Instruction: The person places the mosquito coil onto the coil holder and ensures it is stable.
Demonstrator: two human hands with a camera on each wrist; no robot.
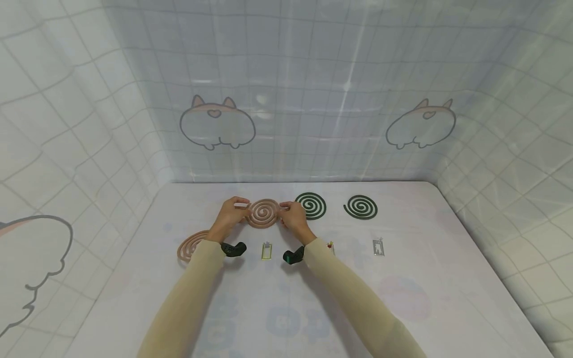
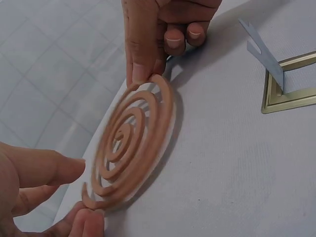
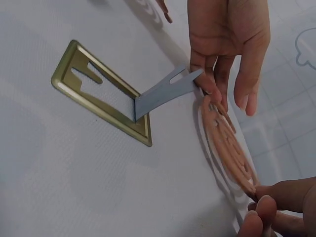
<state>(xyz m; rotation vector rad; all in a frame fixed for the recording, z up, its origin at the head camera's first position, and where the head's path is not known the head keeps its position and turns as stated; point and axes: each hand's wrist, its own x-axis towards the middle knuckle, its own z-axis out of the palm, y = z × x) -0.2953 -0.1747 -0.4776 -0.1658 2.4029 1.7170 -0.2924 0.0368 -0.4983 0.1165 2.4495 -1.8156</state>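
A brown mosquito coil [image 1: 263, 214] stands tilted just off the white table, between the two hands. My left hand [image 1: 229, 217] pinches its left edge, with one finger [image 2: 69, 170] held apart from it. At the opposite edge, my right hand [image 1: 294, 219] pinches the rim between thumb and finger; its other fingertips [image 2: 174, 40] are curled in. Closer to me, between the wrists, lies a gold metal coil stand [image 1: 266, 252] with its pronged tab [image 3: 165, 94] bent up. A second brown coil [image 1: 190, 244] lies partly hidden behind the left forearm.
Two green mosquito coils [image 1: 312, 206] [image 1: 360, 207] lie to the right at the back of the table. A silver coil stand [image 1: 378, 247] lies in front of the farther one. Another stand [image 1: 331, 246] is mostly covered by the right sleeve. Tile-patterned cloth walls [image 1: 286, 149] surround the table.
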